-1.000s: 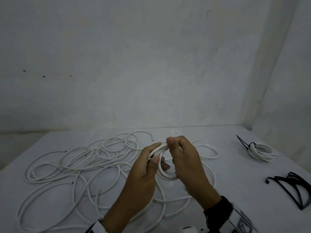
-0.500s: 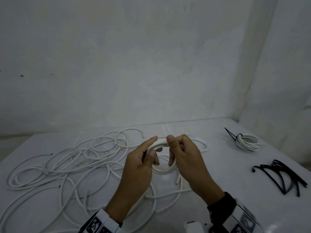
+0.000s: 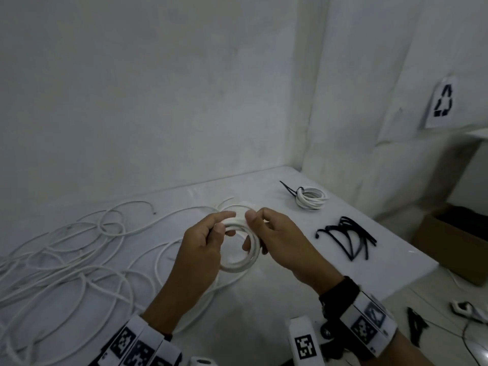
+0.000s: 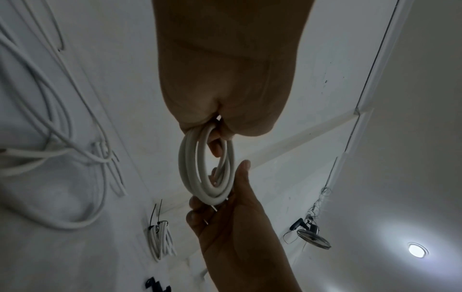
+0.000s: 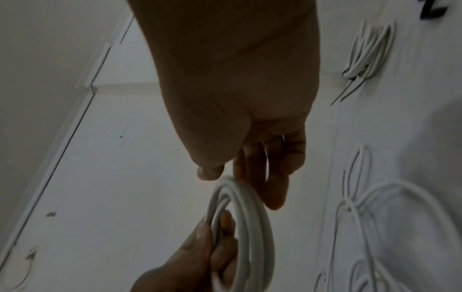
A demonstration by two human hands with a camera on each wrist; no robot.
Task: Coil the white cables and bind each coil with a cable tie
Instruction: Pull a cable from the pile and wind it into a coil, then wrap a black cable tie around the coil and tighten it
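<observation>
Coil in work (image 3: 239,249): white, several tight turns, unbound, held above table at frame centre between your hands | Loose cables (image 3: 66,254): tangled, left half of frame | Bound coil (image 3: 311,198): black tie, upper right | Spare ties (image 3: 346,237): black, heaped, right of centre

Smooth, matt white plastic sheathes the coil (image 3: 239,249); the cable ties (image 3: 346,237) look black plastic, the table (image 3: 264,294) matt white.

A cardboard box (image 3: 449,244) sits beside the white table (image 3: 290,294), below a recycling sign (image 3: 442,103) on the wall.
</observation>
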